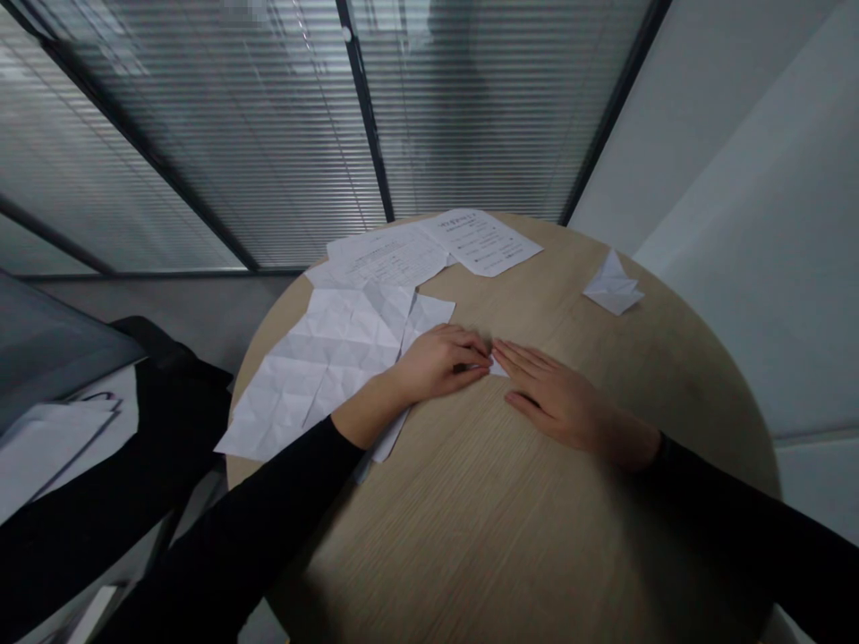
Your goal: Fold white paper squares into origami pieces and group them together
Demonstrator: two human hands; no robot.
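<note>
A small piece of white folded paper [497, 368] lies on the table between my hands, mostly covered by fingers. My left hand [443, 362] has its fingers curled and closed at the paper's left edge, thumb below. From the other side, my right hand [560, 398] lies flat with fingers stretched and close together, the fingertips pressing on the paper and the thumb apart on the wood. Beneath my left wrist are creased white sheets [295, 376]. To the right sits a folded white paper figure [613, 284] with pointed tips.
The round wooden table [456, 537] bears printed sheets [480, 241] at its far edge. Beyond stands a glass partition with blinds [470, 116], with a white wall [771, 224] at right. At left, papers [54, 438] rest on a black surface beside the table.
</note>
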